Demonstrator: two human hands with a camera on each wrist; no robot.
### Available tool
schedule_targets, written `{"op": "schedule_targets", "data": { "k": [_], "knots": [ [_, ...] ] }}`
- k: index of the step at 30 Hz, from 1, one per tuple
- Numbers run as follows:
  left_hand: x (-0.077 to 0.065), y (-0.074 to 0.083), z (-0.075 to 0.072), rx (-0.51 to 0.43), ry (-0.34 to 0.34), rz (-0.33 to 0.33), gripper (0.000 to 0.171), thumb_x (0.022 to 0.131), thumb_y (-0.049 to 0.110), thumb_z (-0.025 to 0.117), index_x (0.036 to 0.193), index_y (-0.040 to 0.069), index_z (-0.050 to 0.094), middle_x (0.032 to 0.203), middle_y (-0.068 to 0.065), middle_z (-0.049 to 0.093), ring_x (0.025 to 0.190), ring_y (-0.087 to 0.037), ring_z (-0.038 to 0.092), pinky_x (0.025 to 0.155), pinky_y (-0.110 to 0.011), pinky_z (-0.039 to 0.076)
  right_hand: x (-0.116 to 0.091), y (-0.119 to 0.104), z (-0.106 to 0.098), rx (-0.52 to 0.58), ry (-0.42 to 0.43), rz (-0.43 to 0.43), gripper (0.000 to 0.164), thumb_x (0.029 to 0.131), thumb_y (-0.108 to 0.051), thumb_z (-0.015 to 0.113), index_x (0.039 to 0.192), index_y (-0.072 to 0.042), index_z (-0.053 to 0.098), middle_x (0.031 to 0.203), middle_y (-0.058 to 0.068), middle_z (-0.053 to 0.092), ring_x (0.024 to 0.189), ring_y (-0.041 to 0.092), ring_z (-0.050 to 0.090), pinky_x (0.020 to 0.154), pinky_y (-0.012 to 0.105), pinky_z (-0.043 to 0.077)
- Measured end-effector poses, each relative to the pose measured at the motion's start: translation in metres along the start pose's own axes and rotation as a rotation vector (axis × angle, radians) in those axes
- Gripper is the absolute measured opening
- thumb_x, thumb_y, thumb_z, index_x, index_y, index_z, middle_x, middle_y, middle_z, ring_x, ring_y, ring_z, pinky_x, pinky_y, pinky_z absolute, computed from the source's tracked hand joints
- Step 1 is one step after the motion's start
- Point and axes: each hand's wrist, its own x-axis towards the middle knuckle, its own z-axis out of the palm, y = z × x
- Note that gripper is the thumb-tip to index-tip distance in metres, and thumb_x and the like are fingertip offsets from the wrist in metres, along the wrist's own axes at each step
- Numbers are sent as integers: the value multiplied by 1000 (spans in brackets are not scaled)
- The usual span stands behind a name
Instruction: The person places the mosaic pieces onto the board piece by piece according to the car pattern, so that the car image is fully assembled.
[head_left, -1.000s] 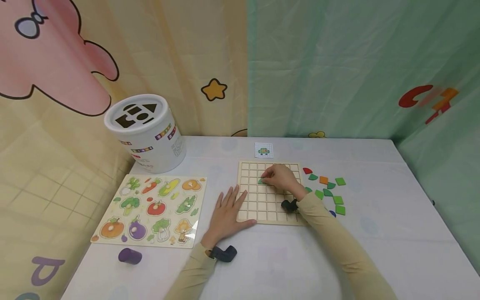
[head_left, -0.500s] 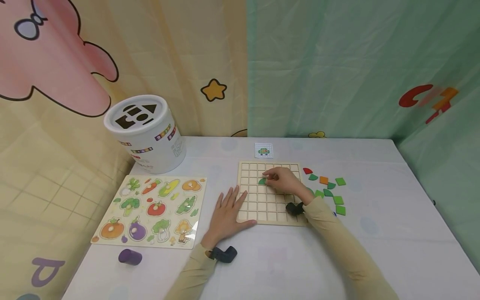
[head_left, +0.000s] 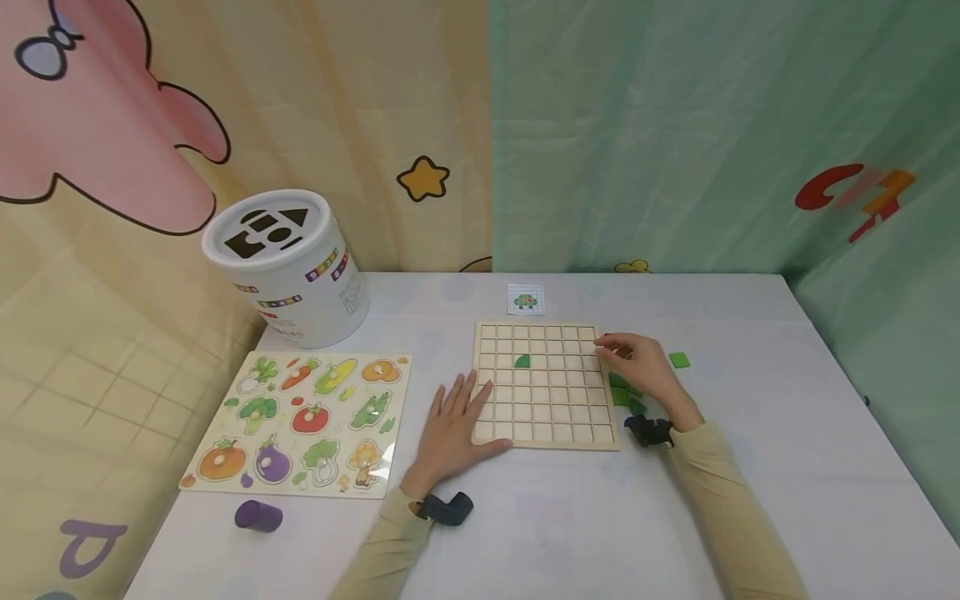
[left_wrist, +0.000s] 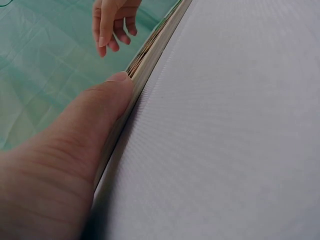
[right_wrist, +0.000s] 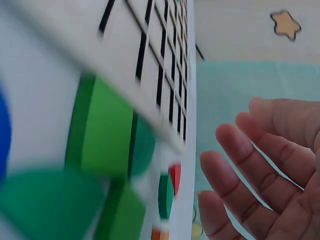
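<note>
A wooden grid board (head_left: pixel 555 402) lies on the table, with one dark green quarter-circle tile (head_left: pixel 522 361) in a cell towards its upper left. My left hand (head_left: pixel 452 427) rests with spread fingers on the board's left edge, its thumb (left_wrist: pixel 117 85) along the near edge. My right hand (head_left: pixel 643 367) hovers at the board's right edge, fingers loosely bent and nothing between them. Beneath it are the loose tiles, partly hidden by the hand: a green square tile (head_left: pixel 679 360), and, in the right wrist view, a red tile (right_wrist: pixel 174 177) and an orange tile (right_wrist: pixel 160 234).
Behind the board lies a small printed pattern card (head_left: pixel 526 300). To the left is a vegetable puzzle board (head_left: pixel 345 417), with a purple cylinder (head_left: pixel 258 516) in front of it. A white bucket (head_left: pixel 300 283) with a shape-cut lid stands at the back left.
My right hand has let go of the dark green quarter-circle tile, which stays on the grid, and has moved right to the loose tiles. The left hand has stayed put.
</note>
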Motion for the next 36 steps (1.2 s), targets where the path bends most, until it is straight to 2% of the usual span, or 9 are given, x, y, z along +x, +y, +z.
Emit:
{"op": "schedule_targets", "data": {
  "k": [5, 9, 13, 17, 20, 22, 28, 36],
  "knots": [
    [0, 0, 0, 7, 2, -2, 96, 78, 76, 49, 151, 17, 27, 157, -10, 14, 143, -27, 7, 114, -46, 1, -10, 18, -25, -99, 79, 137, 26, 93, -25, 63, 105, -2, 69, 96, 13, 67, 81, 26, 57, 51, 37, 49],
    [0, 1, -1, 6, -7, -6, 96, 79, 75, 50, 151, 17, 27, 157, -9, 14, 143, -26, 6, 114, -45, 1, -16, 29, -46, -161, 77, 255, 27, 94, -21, 60, 109, 1, 66, 103, 19, 63, 89, 33, 54, 65, 43, 50],
    [0, 2, -3, -1, -7, -1, 95, 79, 73, 52, 151, 15, 28, 157, -10, 15, 143, -26, 8, 114, -46, 2, -24, 40, -62, -198, 6, 282, 27, 94, -10, 55, 114, 6, 64, 118, 30, 56, 108, 46, 49, 87, 58, 41],
    [0, 2, -4, -1, -6, 0, 94, 79, 72, 53, 150, 15, 29, 157, -10, 15, 143, -27, 8, 114, -46, 2, -29, 52, -69, -225, -50, 222, 29, 89, 0, 55, 116, 12, 60, 121, 35, 53, 116, 52, 42, 96, 64, 33],
    [0, 2, -4, 0, -6, 1, 94, 79, 72, 53, 150, 15, 29, 157, -10, 15, 143, -27, 8, 114, -46, 2, -32, 57, -70, -241, -44, 170, 29, 86, 5, 58, 113, 15, 60, 114, 35, 55, 112, 52, 45, 94, 63, 34],
    [0, 2, -4, 1, -7, 1, 94, 79, 72, 52, 151, 15, 28, 157, -10, 15, 143, -27, 8, 114, -47, 3, -33, 59, -70, -247, -34, 168, 29, 85, 5, 59, 112, 16, 60, 112, 35, 56, 110, 51, 46, 93, 63, 35],
    [0, 2, -4, -8, -5, 5, 95, 79, 72, 53, 150, 15, 29, 156, -11, 15, 143, -27, 8, 114, -47, 2, -36, 60, -72, -250, -17, 274, 29, 87, -5, 64, 110, 12, 63, 110, 32, 57, 98, 46, 52, 82, 58, 42],
    [0, 1, -2, -8, -15, -2, 95, 79, 73, 52, 151, 16, 27, 157, -10, 13, 143, -26, 6, 114, -45, 0, -34, 60, -73, -205, -52, 403, 36, 87, -13, 64, 111, 13, 58, 102, 29, 57, 90, 40, 53, 73, 49, 45]
  ]
}}
